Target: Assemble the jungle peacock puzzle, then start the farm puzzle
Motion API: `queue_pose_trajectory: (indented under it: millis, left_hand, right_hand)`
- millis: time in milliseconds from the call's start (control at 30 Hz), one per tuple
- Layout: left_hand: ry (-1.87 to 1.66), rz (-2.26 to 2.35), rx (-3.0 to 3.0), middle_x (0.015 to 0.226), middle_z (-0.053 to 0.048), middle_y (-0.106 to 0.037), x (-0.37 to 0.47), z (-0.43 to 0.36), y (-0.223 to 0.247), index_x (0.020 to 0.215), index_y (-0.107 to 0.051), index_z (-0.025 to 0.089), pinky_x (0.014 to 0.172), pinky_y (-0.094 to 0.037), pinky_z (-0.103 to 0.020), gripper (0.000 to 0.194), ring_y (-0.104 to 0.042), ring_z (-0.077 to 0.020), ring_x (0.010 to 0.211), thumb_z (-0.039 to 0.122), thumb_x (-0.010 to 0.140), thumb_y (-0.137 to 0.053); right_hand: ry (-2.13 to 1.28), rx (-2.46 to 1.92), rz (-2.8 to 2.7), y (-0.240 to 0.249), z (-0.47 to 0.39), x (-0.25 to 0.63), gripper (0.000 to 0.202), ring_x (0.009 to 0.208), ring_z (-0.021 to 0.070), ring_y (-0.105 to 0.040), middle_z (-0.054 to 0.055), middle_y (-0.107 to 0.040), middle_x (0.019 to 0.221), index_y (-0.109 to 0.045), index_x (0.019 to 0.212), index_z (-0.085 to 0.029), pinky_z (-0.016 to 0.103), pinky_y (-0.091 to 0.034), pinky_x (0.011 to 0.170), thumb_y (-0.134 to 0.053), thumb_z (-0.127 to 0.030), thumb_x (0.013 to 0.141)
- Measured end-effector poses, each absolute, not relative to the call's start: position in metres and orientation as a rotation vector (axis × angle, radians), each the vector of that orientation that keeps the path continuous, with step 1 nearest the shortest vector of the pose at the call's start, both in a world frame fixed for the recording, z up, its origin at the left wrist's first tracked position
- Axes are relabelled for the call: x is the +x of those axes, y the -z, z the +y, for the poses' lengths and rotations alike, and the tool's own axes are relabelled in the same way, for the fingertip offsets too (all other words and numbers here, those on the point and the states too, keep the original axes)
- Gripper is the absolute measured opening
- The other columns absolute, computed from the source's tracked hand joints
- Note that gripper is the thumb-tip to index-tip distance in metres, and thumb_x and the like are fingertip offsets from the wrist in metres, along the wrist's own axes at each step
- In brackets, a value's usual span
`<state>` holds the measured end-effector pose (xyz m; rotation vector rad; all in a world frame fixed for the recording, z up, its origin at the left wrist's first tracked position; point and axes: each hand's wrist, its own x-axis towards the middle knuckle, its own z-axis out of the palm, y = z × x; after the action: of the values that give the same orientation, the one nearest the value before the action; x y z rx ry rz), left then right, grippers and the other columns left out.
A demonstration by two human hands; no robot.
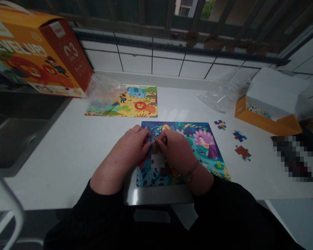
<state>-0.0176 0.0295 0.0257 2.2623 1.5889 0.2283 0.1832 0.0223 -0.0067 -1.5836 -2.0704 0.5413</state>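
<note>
Jigsaw puzzle [203, 140] lies flat on the white counter [65, 152], directly in front of us, peacock at its right side. Most of the picture looks assembled; we judge it well advanced. A pale gap [158, 161] shows left of centre, and a smaller pale patch shows near the right knuckles, so some filling remains. How much the hands cover, we cannot tell.

Left hand [137, 144] and right hand [178, 149] meet over the left part, fingers bent, thumbs drawn in near the fingertips. A small coloured bit shows between them; whether either hand grips a piece, we cannot make out.

Right of the puzzle we count three loose pieces [242, 152], apart from one another. Beyond them: open orange box [257, 122] with more pieces inside, clear bag [219, 97] beside it. Behind, to the left: lion picture [143, 100], partly under plastic wrapping [104, 86], then a large carton [32, 52].
</note>
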Motion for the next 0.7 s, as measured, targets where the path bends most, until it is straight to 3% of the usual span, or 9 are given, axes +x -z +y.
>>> queue_pose_trajectory:
  millis: [300,533,700]
  left_hand:
    - [-0.202,1.623,2.261,0.118,-0.013,-0.068,-0.015,0.029,-0.025,0.116,-0.074,0.018,0.102,-0.056,-0.045,0.016,-0.067,-0.0327,0.113,0.025,0.102,-0.069]
    - [-0.235,1.579,2.241,0.115,-0.012,-0.069,-0.014,0.028,-0.029,0.113,-0.078,0.019,0.098,-0.056,-0.043,0.015,-0.068,-0.0299,0.107,0.021,0.101,-0.07]
    - [-0.309,1.472,2.252,0.111,-0.009,-0.073,-0.015,0.031,-0.025,0.103,-0.084,0.023,0.096,-0.056,-0.041,0.017,-0.069,-0.0277,0.105,0.016,0.098,-0.069]
  right_hand:
    - [-0.704,-1.597,-2.042,-0.004,0.019,0.185,0.018,0.084,0.0205,-0.07,0.004,-0.078,0.091,-0.069,0.09,-0.023,0.035,-0.048,0.079,-0.07,-0.023,0.108]
    - [-0.676,-1.486,-2.13,-0.011,0.015,0.21,0.007,0.104,0.0242,-0.071,0.005,-0.078,0.107,-0.082,0.104,-0.026,0.037,-0.051,0.089,-0.078,-0.02,0.104]
    - [-0.68,-1.494,-2.211,-0.014,0.014,0.211,0.004,0.102,0.0238,-0.07,0.006,-0.075,0.107,-0.082,0.101,-0.024,0.037,-0.053,0.089,-0.082,-0.027,0.104]
